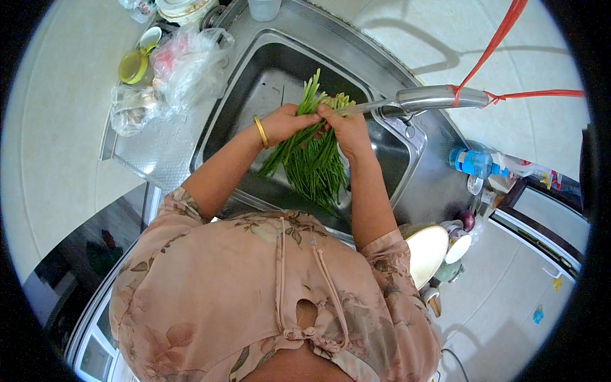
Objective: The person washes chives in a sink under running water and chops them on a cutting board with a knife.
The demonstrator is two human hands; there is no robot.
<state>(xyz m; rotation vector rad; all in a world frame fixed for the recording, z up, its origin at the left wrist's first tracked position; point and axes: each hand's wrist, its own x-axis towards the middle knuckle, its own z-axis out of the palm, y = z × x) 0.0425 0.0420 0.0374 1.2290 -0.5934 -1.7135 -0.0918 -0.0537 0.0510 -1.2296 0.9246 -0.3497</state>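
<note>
Over the steel sink [210, 127], my left hand [284, 125], with a gold bangle on its wrist, is closed around long thin green stalks [315, 169]. Close beside it, my right hand [347, 129] grips the same bunch near its pale cut ends, and the two thumbs almost meet. Leafy green lengths hang down from both hands into the basin. From the metal faucet [439, 97], tied with red string, a stream of water reaches the bunch by my right hand.
Plastic bags [191, 67] and a yellow-lidded jar [133, 67] lie on the left counter. A clear container [264, 9] stands behind the sink. On the right are a blue-labelled bottle [472, 163], a red onion [466, 220] and a large pale bowl [428, 253].
</note>
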